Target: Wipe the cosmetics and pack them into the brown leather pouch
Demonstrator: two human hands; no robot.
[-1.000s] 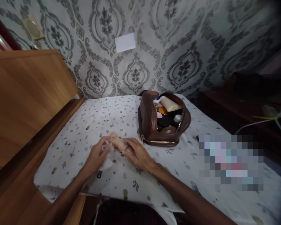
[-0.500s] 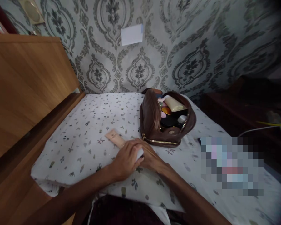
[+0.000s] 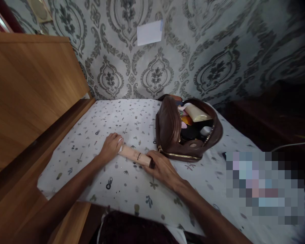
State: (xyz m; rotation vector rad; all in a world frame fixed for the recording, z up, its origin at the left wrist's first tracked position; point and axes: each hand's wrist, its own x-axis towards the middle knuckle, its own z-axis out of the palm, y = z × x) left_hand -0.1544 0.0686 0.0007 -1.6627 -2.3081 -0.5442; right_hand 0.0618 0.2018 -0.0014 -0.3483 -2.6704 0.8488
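Observation:
A peach cosmetic tube with small dark print and a dark cap lies slantwise just above the patterned white cloth. My right hand grips it at the cap end, with fingers closed round it. At the other end is my left hand, its fingers curled shut. A small white thing shows between the left fingers and the tube's end; its kind is hard to make out. Beyond my right hand stands an open brown leather bag, holding a cream-coloured tube, a white lid and other small items.
White cloth with small plant prints covers the surface. A wooden panel rises at left, and a patterned wall closes off the back. To the right lies a blurred-out patch; a pale cable runs near it.
My left hand has slid left and away from my right hand, along to the tube's far end. More of the tube now shows between them. The view has shifted slightly.

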